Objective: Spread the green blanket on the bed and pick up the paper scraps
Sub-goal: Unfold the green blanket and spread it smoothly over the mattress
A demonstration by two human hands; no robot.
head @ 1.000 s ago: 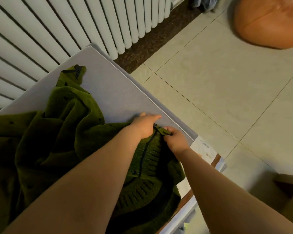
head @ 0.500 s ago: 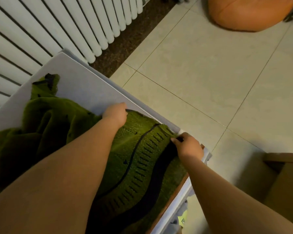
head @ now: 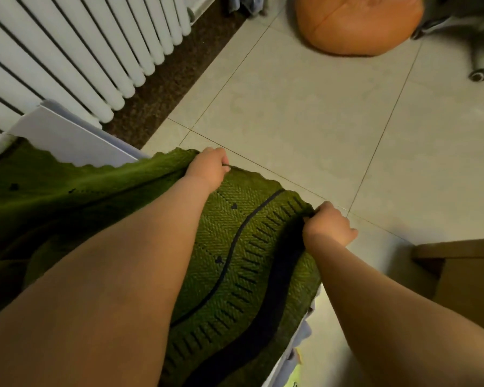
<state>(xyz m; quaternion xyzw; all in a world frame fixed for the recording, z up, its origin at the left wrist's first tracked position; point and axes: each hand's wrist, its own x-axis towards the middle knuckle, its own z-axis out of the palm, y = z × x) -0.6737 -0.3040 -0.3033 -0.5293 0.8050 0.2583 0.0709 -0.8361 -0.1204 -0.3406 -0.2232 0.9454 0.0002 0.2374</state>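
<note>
Spreading is under way but not complete. The green blanket (head: 229, 247) is drawn taut across the near corner of the bed (head: 65, 135), its scalloped edge reaching the bed's floor-side edge, while the portion toward the radiator (head: 67, 51) side lies bunched and a pale strip of bed surface at the far corner is uncovered.

Grip: the left hand (head: 208, 170) has fingers curled over the blanket's leading edge; the right hand (head: 329, 227) pinches the striped border at the corner. Both hold cloth firmly, and the stretched panel lies between the two hands, running back beneath the forearms.

Outstanding, in my judgement: flatten the bunched portion, cover the far corner, then collect the paper scraps (none identifiable in this view).
</note>
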